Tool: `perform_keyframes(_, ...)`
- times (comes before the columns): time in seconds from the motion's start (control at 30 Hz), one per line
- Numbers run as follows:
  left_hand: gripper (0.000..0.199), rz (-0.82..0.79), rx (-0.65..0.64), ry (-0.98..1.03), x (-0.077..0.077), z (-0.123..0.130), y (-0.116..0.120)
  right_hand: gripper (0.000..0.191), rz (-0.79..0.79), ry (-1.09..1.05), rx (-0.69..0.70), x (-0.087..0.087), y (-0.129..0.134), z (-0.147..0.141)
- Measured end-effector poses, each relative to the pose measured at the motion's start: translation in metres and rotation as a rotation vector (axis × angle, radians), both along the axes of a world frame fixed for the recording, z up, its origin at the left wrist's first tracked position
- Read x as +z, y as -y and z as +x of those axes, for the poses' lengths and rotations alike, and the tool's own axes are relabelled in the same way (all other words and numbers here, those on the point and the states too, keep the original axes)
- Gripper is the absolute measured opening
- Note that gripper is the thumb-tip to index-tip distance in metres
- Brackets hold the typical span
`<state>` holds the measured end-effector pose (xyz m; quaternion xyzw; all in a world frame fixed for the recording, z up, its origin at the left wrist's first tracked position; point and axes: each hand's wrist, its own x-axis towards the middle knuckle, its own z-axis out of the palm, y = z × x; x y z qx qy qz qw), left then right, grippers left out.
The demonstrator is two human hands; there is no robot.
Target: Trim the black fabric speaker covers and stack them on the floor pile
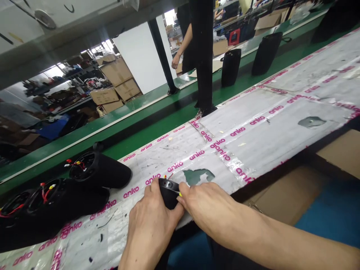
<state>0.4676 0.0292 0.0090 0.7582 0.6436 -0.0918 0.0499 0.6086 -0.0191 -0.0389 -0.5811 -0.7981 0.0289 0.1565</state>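
Observation:
My left hand (152, 221) is wrapped round a black speaker housing (168, 193), its rim tilted up at the bench's near edge. Thin red wires poke out beyond the rim. Against the housing's right side, my right hand (204, 204) is closed in a pinch. A small yellow thing (180, 194) shows at its fingertips, mostly hidden, so its kind is unclear. To the left lie similar black housings: one (112, 170) has red and yellow wires with connectors at its open end, and another (75, 198) overlaps others beside it.
White sheeting with pink printed tape (180, 150) covers the bench and is torn in places. Beyond runs a green conveyor (135, 133) carrying more black housings (231, 67). A dark post (204, 56) rises between them. Across the line, a person's arm (184, 45) hangs near cardboard boxes (118, 75).

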Motion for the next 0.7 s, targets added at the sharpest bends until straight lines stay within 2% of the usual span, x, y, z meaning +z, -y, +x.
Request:
perform_keyframes(0.2, 0.072, -0.008, -0.011, -0.011, -0.001, 0.0, -0.002, 0.027, -0.09, 0.166, 0.155, 0.031, -0.01, 0.007)
perform_keyframes(0.3, 0.072, -0.011, -0.002, 0.002, -0.002, -0.002, -0.002, 0.026, -0.148, 0.175, 0.182, 0.036, -0.015, 0.008)
perform_keyframes(0.4, 0.069, 0.0, -0.001, 0.044, -0.002, -0.006, -0.002, 0.007, -0.153, -0.003, 0.116, 0.025, -0.012, 0.006)
perform_keyframes(0.57, 0.071, 0.034, 0.002, 0.077, -0.003, -0.009, -0.001, 0.02, -0.185, -0.309, -0.091, -0.007, -0.003, -0.004)
perform_keyframes(0.7, 0.074, 0.057, 0.011, 0.065, -0.004, -0.008, 0.001, 0.021, -0.181, -0.305, -0.079, -0.007, -0.005, -0.004)
